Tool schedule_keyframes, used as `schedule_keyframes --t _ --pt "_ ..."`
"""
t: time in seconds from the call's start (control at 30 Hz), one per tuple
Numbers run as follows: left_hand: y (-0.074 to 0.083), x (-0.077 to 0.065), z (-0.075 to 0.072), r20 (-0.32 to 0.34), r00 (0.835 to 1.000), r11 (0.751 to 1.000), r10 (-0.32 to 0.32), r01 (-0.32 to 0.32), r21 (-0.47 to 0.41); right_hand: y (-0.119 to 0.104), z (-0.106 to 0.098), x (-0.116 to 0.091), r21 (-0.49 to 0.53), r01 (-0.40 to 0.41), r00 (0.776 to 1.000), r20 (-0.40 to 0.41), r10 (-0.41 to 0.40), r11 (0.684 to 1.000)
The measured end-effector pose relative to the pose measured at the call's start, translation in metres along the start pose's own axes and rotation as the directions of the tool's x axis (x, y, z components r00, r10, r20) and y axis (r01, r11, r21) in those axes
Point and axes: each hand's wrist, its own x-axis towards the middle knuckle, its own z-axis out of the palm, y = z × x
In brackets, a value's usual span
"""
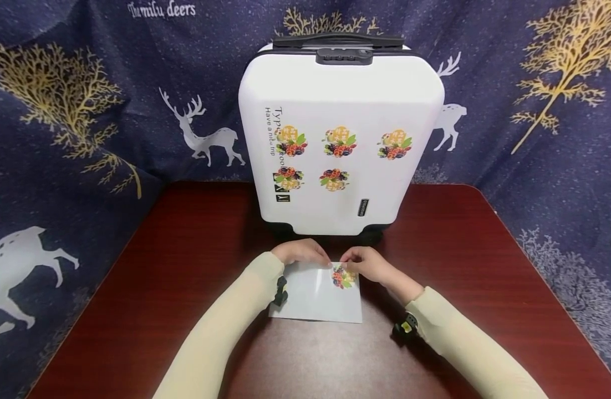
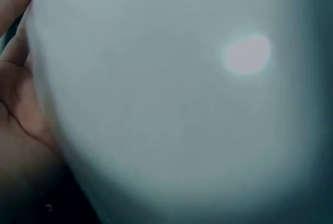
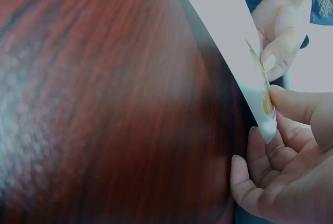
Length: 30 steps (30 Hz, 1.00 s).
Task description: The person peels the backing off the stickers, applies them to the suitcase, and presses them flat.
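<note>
A white sticker sheet [image 1: 305, 303] is held just above the dark red table, bearing one fruit sticker [image 1: 342, 277] near its upper right corner. My left hand [image 1: 303, 252] grips the sheet's far edge, its thumb on the face beside the sticker. At the corner, my right hand [image 1: 367, 264] pinches the sheet, with the thumb at the sticker's edge and fingers behind. The sheet's blank face [image 2: 156, 89] fills most of the left wrist view. In the right wrist view the sticker [image 3: 267, 102] looks flat against the sheet; whether its edge is lifted, I cannot tell.
Behind the hands a white suitcase [image 1: 375, 183] stands upright on the table [image 1: 186, 249]. Several fruit stickers, including one at the right [image 1: 395, 145], are on its front in two rows. A dark blue curtain [image 1: 136, 72] with deer and trees hangs behind.
</note>
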Motion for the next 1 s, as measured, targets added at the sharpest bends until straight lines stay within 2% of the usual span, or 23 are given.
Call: schedule_keyframes --t 0.2,0.63,0.83,1.0 --pt "-0.002 0.001 -0.001 0.027 1.000 1.000 0.003 -0.002 -0.026 -0.001 -0.001 0.000 0.007 -0.002 1.000 0.014 0.002 1.000" --pt "-0.007 0.001 -0.002 0.078 0.997 0.996 -0.007 0.014 -0.093 0.001 -0.002 0.010 0.022 0.068 0.991 0.110 -0.070 0.997" --pt "-0.008 0.001 -0.002 0.089 0.996 0.997 0.026 -0.018 -0.081 0.002 0.000 0.011 0.018 0.083 0.993 0.084 -0.084 0.996" --pt "-0.008 0.001 -0.004 0.100 0.995 0.995 0.024 -0.014 -0.101 0.000 0.001 0.010 0.001 0.104 0.992 0.065 -0.104 0.995"
